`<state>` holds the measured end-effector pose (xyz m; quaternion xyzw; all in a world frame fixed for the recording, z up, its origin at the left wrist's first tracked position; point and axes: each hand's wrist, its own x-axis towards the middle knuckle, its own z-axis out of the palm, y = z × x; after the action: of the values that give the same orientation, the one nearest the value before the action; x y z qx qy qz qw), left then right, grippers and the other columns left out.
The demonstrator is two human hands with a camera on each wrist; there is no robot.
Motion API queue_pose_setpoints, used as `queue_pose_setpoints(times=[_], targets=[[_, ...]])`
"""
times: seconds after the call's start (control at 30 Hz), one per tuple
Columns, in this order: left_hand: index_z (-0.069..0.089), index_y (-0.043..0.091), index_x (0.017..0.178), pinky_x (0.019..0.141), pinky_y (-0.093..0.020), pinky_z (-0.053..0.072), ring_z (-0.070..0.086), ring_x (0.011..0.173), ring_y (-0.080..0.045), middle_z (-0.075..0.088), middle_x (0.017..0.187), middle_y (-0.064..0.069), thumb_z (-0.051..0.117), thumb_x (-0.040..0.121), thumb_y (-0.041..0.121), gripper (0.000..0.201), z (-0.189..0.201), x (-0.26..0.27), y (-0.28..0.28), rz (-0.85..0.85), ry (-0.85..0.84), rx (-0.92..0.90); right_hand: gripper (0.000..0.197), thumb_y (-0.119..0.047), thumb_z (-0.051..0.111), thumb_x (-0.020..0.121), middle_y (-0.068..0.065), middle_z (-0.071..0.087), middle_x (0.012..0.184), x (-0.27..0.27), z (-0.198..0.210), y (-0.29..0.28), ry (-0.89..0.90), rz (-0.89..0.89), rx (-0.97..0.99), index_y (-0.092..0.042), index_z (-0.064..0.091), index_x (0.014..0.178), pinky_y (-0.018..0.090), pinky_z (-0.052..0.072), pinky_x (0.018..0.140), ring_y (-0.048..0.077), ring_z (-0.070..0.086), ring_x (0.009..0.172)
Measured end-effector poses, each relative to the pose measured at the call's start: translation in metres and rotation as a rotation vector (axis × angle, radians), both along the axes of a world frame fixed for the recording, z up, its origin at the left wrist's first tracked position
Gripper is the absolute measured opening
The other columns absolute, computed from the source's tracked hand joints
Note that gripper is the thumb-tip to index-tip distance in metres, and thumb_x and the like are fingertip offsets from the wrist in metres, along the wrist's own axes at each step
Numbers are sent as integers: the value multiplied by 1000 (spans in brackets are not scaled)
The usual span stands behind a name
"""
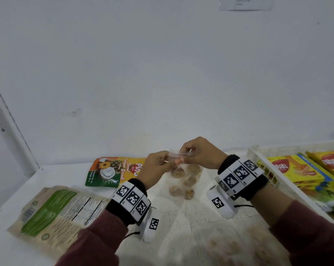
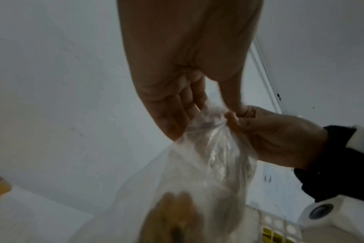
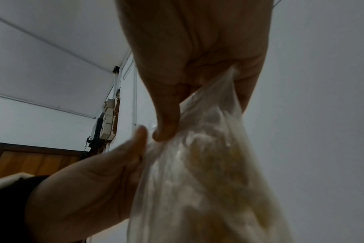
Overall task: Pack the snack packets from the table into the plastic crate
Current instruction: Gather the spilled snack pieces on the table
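A clear plastic bag [image 1: 183, 179] of round brown snacks hangs above the table, held up by its gathered top edge. My left hand [image 1: 158, 164] pinches the top on the left and my right hand [image 1: 197, 152] pinches it on the right. In the left wrist view the bag [image 2: 208, 161] bunches between my left hand [image 2: 189, 102] and my right hand [image 2: 260, 129]. The right wrist view shows the bag [image 3: 208, 172] under my right hand's [image 3: 172, 118] thumb. The white plastic crate [image 1: 258, 154] stands at the right, with yellow wafer packets [image 1: 296, 169] inside.
An orange and green biscuit pouch [image 1: 114, 170] lies on the white table [image 1: 66, 169] behind my left hand. A large beige and green packet [image 1: 55, 214] lies at the near left. A white wall stands close behind the table.
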<state>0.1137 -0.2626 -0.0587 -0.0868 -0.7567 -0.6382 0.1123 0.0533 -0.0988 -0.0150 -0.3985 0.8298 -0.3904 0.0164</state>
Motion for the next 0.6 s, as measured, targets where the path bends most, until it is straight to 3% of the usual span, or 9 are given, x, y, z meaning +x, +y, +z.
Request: queue_pose_setpoints(times=[0.07, 0.17, 0.23, 0.33, 0.43, 0.5, 0.6], targets=[[69, 3, 78, 64, -33, 47, 58, 64, -21, 64, 65, -3, 70, 79, 12, 9, 1, 1, 1, 70, 39, -7, 20, -20, 74, 77, 1, 63, 75, 3, 1, 0, -30, 19, -1, -1, 69, 84, 19, 40, 68, 7, 54, 68], [69, 10, 72, 62, -28, 48, 60, 61, -16, 66, 61, 1, 69, 80, 9, 8, 2, 3, 0, 120, 74, -8, 19, -17, 70, 81, 4, 65, 82, 6, 1, 1, -45, 37, 0, 0, 68, 90, 22, 43, 72, 10, 56, 73], [69, 9, 70, 60, -19, 50, 61, 59, -6, 69, 60, 8, 69, 79, 6, 9, 2, 5, -3, 151, 82, 20, 13, -13, 69, 82, -1, 64, 78, 8, 0, 1, -41, 30, -1, -1, 67, 88, 15, 43, 69, 1, 57, 67], [68, 6, 71, 64, -19, 54, 64, 63, -4, 70, 64, 8, 67, 79, 3, 9, 6, 9, -5, 107, 61, 68, 6, -6, 69, 81, -9, 61, 71, 10, 0, 1, -21, -4, -29, -1, 67, 83, 8, 44, 63, -6, 56, 59], [68, 7, 73, 60, -20, 54, 63, 62, -4, 67, 62, 6, 64, 83, 4, 11, 9, 13, -4, 96, 60, 80, 8, -8, 69, 81, -4, 63, 75, 12, 2, 2, -10, -14, -68, -2, 67, 85, 9, 44, 64, 2, 55, 65], [68, 9, 73, 58, -19, 52, 62, 61, -4, 66, 62, 5, 65, 83, 7, 11, 10, 17, -2, 126, 91, 55, 12, -12, 71, 80, 0, 63, 80, 16, 3, 1, -12, -4, -95, -4, 67, 88, 9, 44, 66, 1, 55, 66], [68, 8, 76, 52, -13, 46, 61, 56, -1, 65, 62, 4, 65, 83, 9, 7, 13, 22, 3, 156, 128, 52, 9, -14, 68, 83, 1, 64, 80, 21, 2, -2, 54, -34, -93, -5, 68, 85, 22, 48, 71, 8, 56, 71]])
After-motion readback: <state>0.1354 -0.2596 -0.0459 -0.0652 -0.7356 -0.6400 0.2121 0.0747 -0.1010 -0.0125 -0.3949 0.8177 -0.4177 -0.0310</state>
